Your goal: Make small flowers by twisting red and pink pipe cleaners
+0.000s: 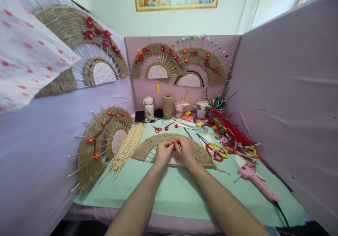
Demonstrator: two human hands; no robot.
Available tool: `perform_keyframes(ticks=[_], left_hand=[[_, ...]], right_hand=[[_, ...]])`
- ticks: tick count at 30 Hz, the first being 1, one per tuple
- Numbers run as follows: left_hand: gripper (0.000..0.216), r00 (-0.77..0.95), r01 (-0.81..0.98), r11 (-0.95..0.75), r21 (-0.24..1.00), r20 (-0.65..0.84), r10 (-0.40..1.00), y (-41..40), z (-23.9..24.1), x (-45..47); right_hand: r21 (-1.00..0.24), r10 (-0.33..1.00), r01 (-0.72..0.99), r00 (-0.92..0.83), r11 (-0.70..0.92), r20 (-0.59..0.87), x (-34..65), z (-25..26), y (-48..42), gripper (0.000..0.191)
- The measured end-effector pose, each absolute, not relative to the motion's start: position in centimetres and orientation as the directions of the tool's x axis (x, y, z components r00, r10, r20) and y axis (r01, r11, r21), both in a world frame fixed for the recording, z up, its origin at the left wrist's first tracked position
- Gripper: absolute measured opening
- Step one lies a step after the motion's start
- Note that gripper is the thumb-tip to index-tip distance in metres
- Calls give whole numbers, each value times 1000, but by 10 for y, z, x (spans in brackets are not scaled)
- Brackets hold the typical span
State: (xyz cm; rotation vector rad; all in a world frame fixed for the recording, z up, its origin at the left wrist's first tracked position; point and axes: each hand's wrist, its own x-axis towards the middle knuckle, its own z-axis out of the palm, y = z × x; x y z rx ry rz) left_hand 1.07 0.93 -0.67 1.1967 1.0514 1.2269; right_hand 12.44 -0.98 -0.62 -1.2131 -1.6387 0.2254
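Note:
Above a woven twine fan [148,147] lying on the table, my left hand [164,153] and my right hand [185,152] meet fingertip to fingertip. Both pinch a small magenta piece [173,142], which looks like a bit of chenille stem; its exact shape is hidden by the fingers. My wrists cover part of the fan's pale half-round centre [175,161]. To the right of my right hand lie scissors with red handles [215,152] and scissors with yellow handles [222,150].
Thin sticks [129,148] lie left. A pink glue gun [258,181] with a cord rests right, below a heap of red chenille stems [232,130]. Small red scissors [157,129], a twine spool [167,107] and a jar [149,107] stand or lie behind. Finished-looking fans [161,58] hang on the partitions.

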Motion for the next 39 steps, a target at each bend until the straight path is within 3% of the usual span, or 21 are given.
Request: perform_keyframes(ticks=[2, 7, 10, 18, 24, 30, 34, 39], left_hand=[[12, 67, -156, -15, 988, 26, 997, 8, -5, 10], [16, 62, -366, 104, 925, -87, 994, 2, 6, 11], [18, 57, -397, 103, 912, -88, 994, 0, 8, 12], [14, 81, -258, -16, 966, 38, 996, 1, 2, 13], [14, 68, -169, -37, 985, 49, 996, -1, 5, 13], [16, 16, -147, -131, 980, 135, 991, -2, 4, 14], [17, -66, -213, -86, 973, 74, 995, -3, 2, 19], [17, -44, -387, -1, 922, -18, 999, -2, 2, 24]], right_hand=[[-618, 774, 599, -6, 510, 633, 127, -3, -11, 14], [-782, 841, 450, 113, 432, 530, 132, 2, -8, 23], [-792, 849, 447, 121, 415, 514, 134, 2, -6, 19], [-692, 827, 587, 64, 421, 558, 133, 3, -9, 10], [-481, 754, 728, -75, 489, 652, 134, 3, -11, 7], [-527, 773, 718, -23, 455, 634, 130, 6, -15, 10], [-561, 787, 725, 43, 400, 616, 123, 9, -18, 12], [-495, 764, 778, 30, 386, 644, 120, 8, -18, 10]])
